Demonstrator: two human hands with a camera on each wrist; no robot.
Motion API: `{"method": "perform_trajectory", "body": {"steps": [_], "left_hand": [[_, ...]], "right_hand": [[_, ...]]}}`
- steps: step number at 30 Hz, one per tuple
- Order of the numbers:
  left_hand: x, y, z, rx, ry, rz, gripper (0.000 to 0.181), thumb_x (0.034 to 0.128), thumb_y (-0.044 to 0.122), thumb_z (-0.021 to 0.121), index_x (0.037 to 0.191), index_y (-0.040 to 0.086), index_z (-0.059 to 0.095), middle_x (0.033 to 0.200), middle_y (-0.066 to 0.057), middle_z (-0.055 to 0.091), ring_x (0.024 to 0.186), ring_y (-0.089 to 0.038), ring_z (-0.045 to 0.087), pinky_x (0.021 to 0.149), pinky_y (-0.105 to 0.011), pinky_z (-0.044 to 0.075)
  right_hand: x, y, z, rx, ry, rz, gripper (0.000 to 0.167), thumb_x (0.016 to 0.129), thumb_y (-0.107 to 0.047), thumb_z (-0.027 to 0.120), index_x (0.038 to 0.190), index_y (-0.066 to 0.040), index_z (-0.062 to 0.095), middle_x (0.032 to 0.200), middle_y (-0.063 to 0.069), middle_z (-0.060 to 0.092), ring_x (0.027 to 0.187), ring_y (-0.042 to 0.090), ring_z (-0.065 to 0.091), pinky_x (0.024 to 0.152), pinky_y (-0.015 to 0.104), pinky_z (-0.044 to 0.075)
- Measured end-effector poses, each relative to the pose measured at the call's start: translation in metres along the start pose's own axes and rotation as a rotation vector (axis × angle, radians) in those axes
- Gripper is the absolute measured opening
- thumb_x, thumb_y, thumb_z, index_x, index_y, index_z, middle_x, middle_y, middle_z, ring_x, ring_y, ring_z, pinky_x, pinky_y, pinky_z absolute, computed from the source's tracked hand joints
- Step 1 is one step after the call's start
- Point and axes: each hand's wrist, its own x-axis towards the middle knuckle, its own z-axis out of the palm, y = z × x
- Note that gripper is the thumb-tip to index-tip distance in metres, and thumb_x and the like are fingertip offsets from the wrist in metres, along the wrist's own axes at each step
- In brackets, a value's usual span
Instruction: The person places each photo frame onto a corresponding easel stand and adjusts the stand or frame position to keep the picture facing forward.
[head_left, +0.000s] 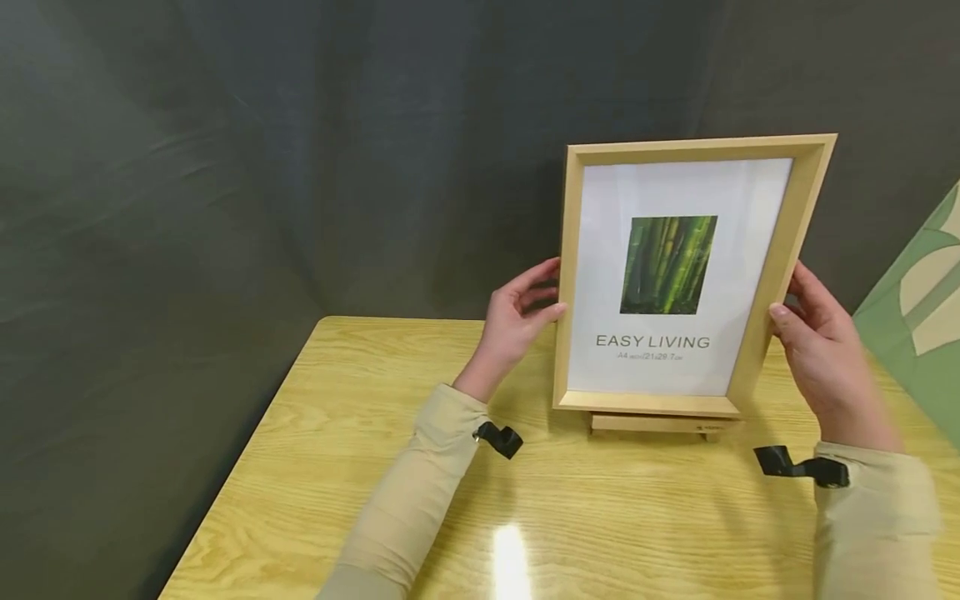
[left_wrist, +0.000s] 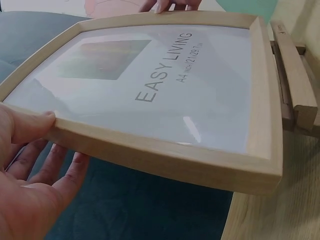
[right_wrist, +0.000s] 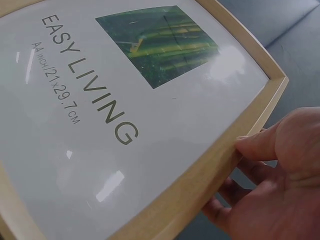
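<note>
Frame (head_left: 667, 327) up in our hands, over surface (head_left: 337, 400) near back edge, well right of back left corner. Left hand (head_left: 513, 310) gripping left side, right hand (head_left: 828, 342) gripping right. Stand (head_left: 648, 423) just by frame's bottom; contact, can't tell. Looks like we're setting frame on stand or lifting it off; next move calls for steady, even two-handed support.
</note>
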Motion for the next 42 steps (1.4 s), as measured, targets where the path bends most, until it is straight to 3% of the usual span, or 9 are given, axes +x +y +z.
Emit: {"method": "perform_trajectory", "body": {"steps": [8, 14, 19, 26, 35, 42], "left_hand": [[0.001, -0.016, 0.007, -0.004, 0.005, -0.024, 0.053, 0.0832, -0.016, 0.064, 0.134, -0.002, 0.053, 0.128, -0.018, 0.057, 0.104, -0.024, 0.059, 0.084, -0.033, 0.054], [0.001, -0.019, 0.012, 0.004, 0.001, -0.016, 0.053, 0.0825, -0.016, 0.065, 0.133, -0.003, 0.053, 0.127, -0.018, 0.057, 0.103, -0.024, 0.061, 0.086, -0.041, 0.053], [0.002, -0.020, 0.015, 0.002, -0.005, -0.027, 0.053, 0.0830, -0.015, 0.065, 0.133, -0.002, 0.054, 0.126, -0.016, 0.058, 0.103, -0.022, 0.061, 0.084, -0.036, 0.054], [0.000, 0.004, 0.019, 0.004, -0.021, -0.060, 0.051, 0.0837, -0.019, 0.061, 0.133, -0.010, 0.049, 0.128, -0.026, 0.053, 0.109, -0.039, 0.056, 0.085, -0.035, 0.054], [0.001, -0.004, 0.020, 0.009, -0.032, -0.086, 0.051, 0.0858, -0.016, 0.060, 0.135, -0.009, 0.048, 0.129, -0.026, 0.052, 0.111, -0.040, 0.055, 0.083, -0.028, 0.054], [0.009, -0.030, 0.019, -0.001, -0.004, -0.068, 0.053, 0.0852, -0.012, 0.064, 0.135, -0.001, 0.052, 0.128, -0.016, 0.056, 0.108, -0.030, 0.059, 0.083, -0.030, 0.054]], "right_hand": [[-0.002, 0.004, -0.010, -0.015, 0.000, 0.039, 0.058, 0.097, 0.008, 0.041, 0.151, -0.011, 0.030, 0.128, 0.006, 0.039, 0.107, 0.013, 0.045, 0.082, 0.015, 0.046], [-0.004, 0.005, -0.020, 0.010, -0.035, 0.040, 0.057, 0.098, 0.009, 0.039, 0.151, -0.009, 0.029, 0.127, 0.007, 0.038, 0.107, 0.013, 0.043, 0.078, 0.016, 0.045], [-0.004, 0.006, -0.026, 0.074, -0.054, 0.027, 0.057, 0.097, 0.011, 0.038, 0.150, -0.007, 0.029, 0.126, 0.008, 0.038, 0.103, 0.014, 0.043, 0.073, 0.018, 0.044], [0.001, 0.006, -0.028, 0.019, -0.030, 0.092, 0.059, 0.098, 0.006, 0.042, 0.151, -0.012, 0.028, 0.127, 0.005, 0.037, 0.101, 0.012, 0.045, 0.072, 0.017, 0.041], [0.002, 0.014, -0.030, 0.011, 0.002, 0.103, 0.057, 0.098, 0.002, 0.044, 0.151, -0.013, 0.029, 0.125, 0.003, 0.038, 0.100, 0.011, 0.044, 0.070, 0.016, 0.039], [0.007, 0.015, -0.031, 0.033, 0.032, 0.118, 0.056, 0.098, 0.000, 0.047, 0.150, -0.014, 0.032, 0.124, 0.003, 0.038, 0.095, 0.011, 0.042, 0.065, 0.017, 0.033]]}}
